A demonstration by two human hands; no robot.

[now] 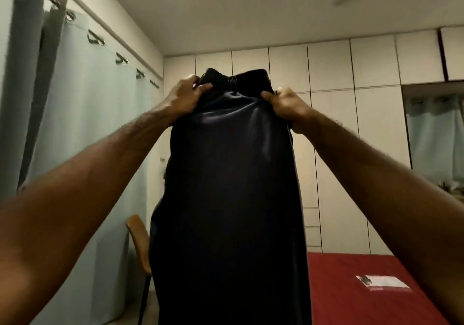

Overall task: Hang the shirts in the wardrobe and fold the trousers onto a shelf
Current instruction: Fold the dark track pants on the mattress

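Black trousers [228,186] hang full length in front of me, held up high by their elastic waistband. My left hand [187,96] grips the waistband's left end, thumb on the near side. My right hand [286,103] pinches the right end of the waistband in a closed fist. The legs drop straight down past the bottom of the view, so their ends are hidden. The white wardrobe [334,123] with closed doors fills the far wall behind the trousers.
A bed with a red cover [364,299] lies at the lower right, with a small white packet [384,283] on it. A wooden chair [140,244] stands left of the trousers. Pale curtains [82,123] cover the left wall. A mirror [437,134] is at the right.
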